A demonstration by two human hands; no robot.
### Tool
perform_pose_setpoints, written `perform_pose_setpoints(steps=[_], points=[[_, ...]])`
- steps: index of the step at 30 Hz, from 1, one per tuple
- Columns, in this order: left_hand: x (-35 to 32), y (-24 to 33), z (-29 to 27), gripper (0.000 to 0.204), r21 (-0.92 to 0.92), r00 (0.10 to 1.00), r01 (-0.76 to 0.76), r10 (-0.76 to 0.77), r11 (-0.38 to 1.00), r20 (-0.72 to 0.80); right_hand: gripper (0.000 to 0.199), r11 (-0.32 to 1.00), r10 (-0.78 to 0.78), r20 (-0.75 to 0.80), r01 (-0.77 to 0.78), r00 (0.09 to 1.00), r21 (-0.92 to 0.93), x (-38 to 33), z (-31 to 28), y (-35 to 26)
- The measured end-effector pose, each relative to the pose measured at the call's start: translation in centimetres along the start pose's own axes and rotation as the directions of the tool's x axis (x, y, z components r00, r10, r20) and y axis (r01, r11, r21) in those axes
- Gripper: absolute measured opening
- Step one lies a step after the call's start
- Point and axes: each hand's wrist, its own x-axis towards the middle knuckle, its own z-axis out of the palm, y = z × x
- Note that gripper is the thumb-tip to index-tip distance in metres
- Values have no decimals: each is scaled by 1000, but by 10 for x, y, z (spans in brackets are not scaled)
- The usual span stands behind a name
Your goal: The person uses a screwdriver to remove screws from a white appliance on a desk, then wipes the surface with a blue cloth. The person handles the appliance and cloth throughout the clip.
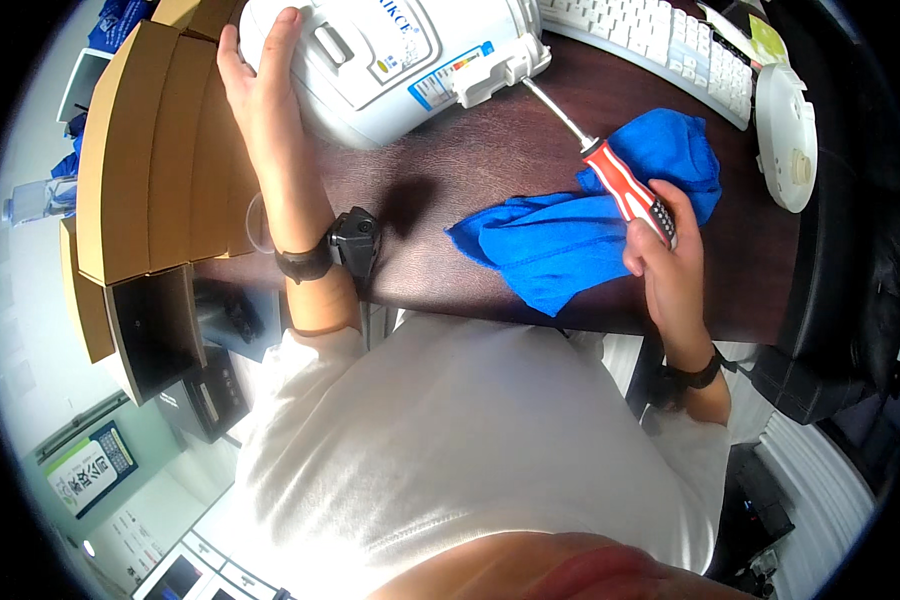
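A white rice cooker point(355, 105) lies tipped on the table at the top of the view, partly cut off by the edge. My left hand point(270, 105) rests against its left side, fingers stretched out and spread. My right hand point(672, 255) is closed around the handle end of a red, white and black screwdriver point(615, 178). Its metal shaft points up and left, with the tip at the white hinge bracket point(485, 78) on the cooker's right end. Whether the tip sits in a screw cannot be made out. Beneath the screwdriver lies a crumpled blue cloth point(555, 245).
A white keyboard point(660, 45) lies at the far right, beside an oval white plastic part point(785, 140). Brown cardboard boxes point(135, 150) stand along the left. A black device point(355, 240) is at my left wrist. The dark table point(400, 270) ends close to my body.
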Motion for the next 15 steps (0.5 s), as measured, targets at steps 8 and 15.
perform_pose_setpoints(steps=[8, 15], points=[[-1, -8, -5, 50, -158, 997, 70, -66, 985, 34, 40, 987, 146, 13, -147, 989, 70, 1, -5, -14], [-1, -12, -4, 46, -97, 1000, 1, 0, 995, 8, 43, 896, 281, 85, -293, 956, 334, -12, -5, -16]])
